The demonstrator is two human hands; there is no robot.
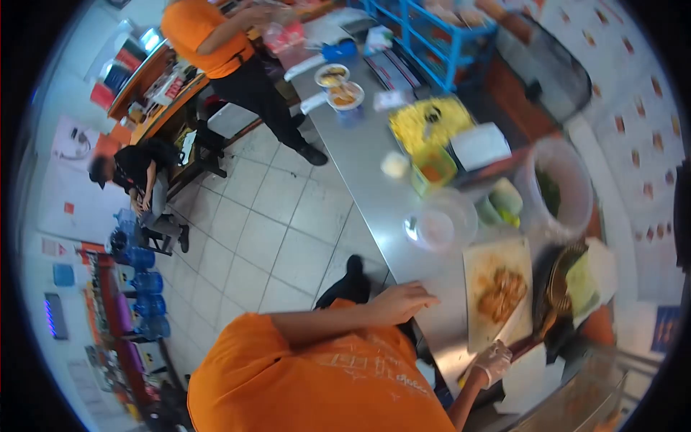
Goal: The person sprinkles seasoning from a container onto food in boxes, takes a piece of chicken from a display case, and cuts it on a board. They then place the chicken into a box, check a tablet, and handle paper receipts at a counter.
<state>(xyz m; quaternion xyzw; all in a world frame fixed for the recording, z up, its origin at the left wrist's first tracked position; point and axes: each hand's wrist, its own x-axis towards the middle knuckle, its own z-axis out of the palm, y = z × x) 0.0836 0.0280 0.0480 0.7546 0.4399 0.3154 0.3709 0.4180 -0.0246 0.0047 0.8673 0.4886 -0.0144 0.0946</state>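
Head view, taken from above: I note a pale cutting board point(497, 288) lying on the steel surface point(374, 180), with a heap of orange-brown chopped food point(502, 294) on its middle. My right hand point(494, 362), in a light glove, is at the board's near edge, closed around what looks like a knife point(515, 324) whose blade lies across the near part of the board; the grip itself is too blurred to confirm. My left hand point(407, 301) is bare, resting flat on the surface just left of the board, fingers together and extended toward it. Just beyond the board stands a clear bowl point(440, 225); farther along are a green container point(433, 170) and a yellow heap point(430, 122). A large tub of greens point(558, 189) stands to the right. Another person point(230, 57) in orange stands at the far end.

Risk, in my judgement: the board sits near the surface's edge and could slide under pressure; the bare left hand is close to the blade's path.
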